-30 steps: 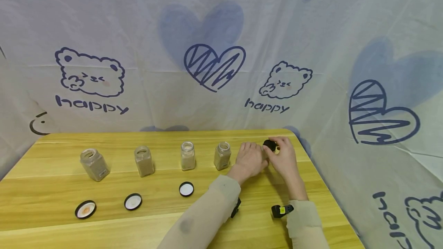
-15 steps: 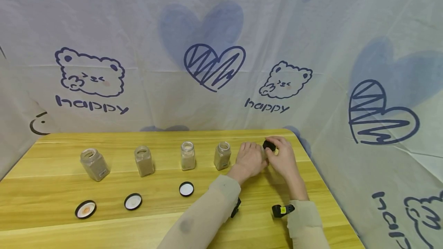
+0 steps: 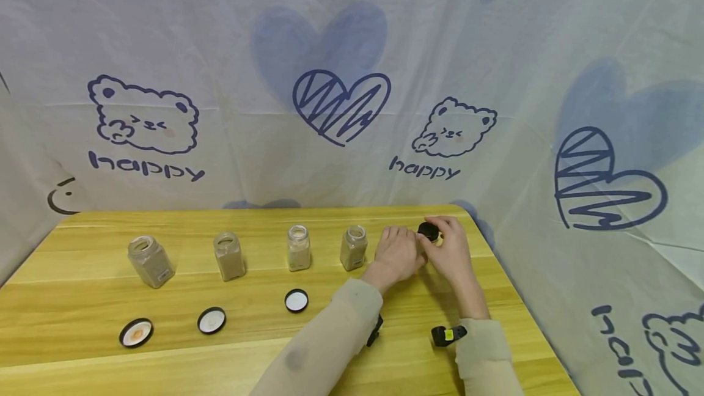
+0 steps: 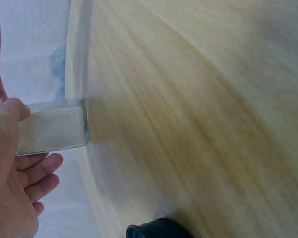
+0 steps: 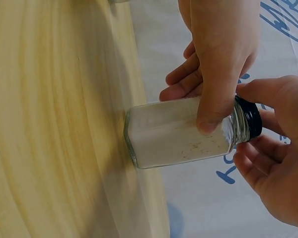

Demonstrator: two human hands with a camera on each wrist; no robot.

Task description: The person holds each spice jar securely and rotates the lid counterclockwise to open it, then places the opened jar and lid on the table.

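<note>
At the table's back right, my left hand [image 3: 396, 253] grips a square glass jar [image 5: 174, 131] of pale powder round its upper body, thumb across the near side. The jar stands upright on the wood, with small brown flecks inside the glass. Fingers and thumb of my right hand [image 3: 451, 250] pinch the black lid [image 5: 252, 118] at the jar's mouth. Glass threads show just below the lid's edge in the right wrist view. From the head view, the left hand hides most of this jar.
Several uncapped powder jars stand in a row to the left, the nearest jar [image 3: 354, 248] close beside my left hand. In front lie upturned black lids with white liners, among them one lid [image 3: 296, 301]. A printed cloth [image 3: 247, 139] hangs behind the table [image 3: 247, 359].
My right hand's fingers have shifted slightly back and forth round the lid, which has turned a little at the jar's mouth. The left hand and the other jars have stayed put.
</note>
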